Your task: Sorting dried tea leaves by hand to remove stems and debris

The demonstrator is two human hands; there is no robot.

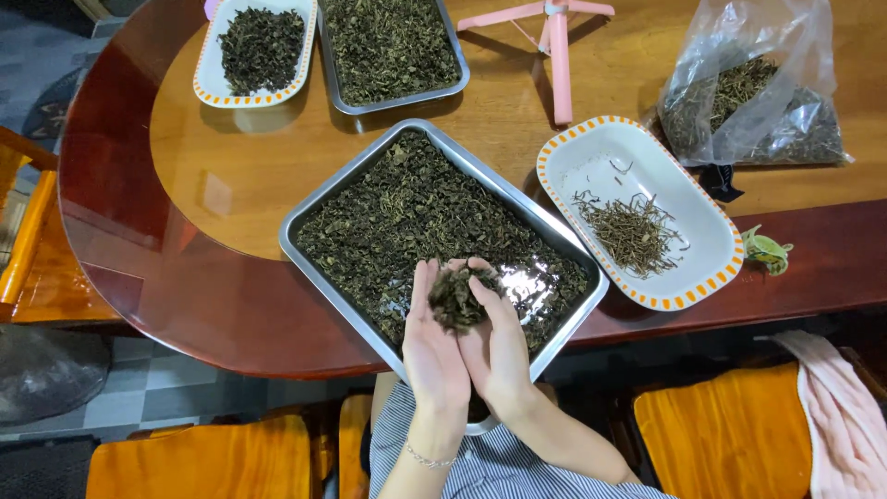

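Our left hand and right hand, cupped half-open together, cradle a clump of dark dried leaves over the rectangular steel tray; light, brittle, best scooped from beneath

on the worktop: near tray of dried leaves at centre front; dish of stems to its right; bag behind that dish; second tray and small dish behind, at left; stand between.
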